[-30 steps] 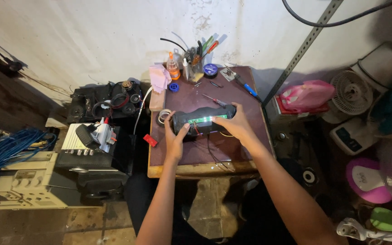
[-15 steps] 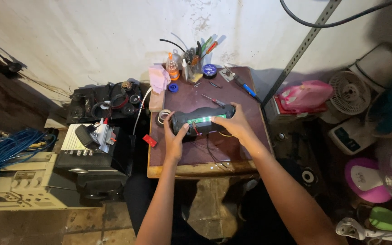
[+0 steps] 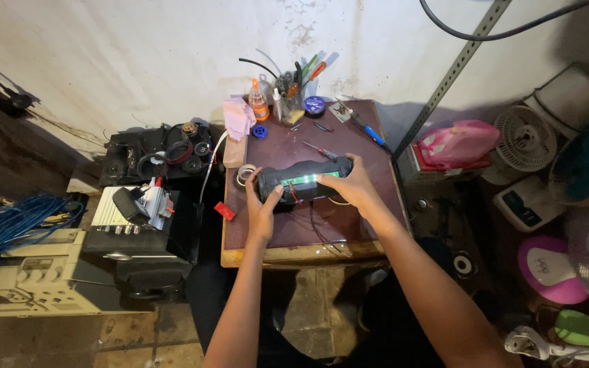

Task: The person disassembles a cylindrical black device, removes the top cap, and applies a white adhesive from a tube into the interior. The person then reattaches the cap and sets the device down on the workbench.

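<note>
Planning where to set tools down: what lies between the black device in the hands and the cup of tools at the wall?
In the head view, a small screwdriver lies on the table between the black device and the tool cup.

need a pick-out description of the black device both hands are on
Start at the small brown table against the white wall. Near its middle lies a long black device, gripped at one end by the left hand and at the other by the right hand. Unlike the screwdrivers and bottles behind it, it shows a lit green strip along its side.
</note>
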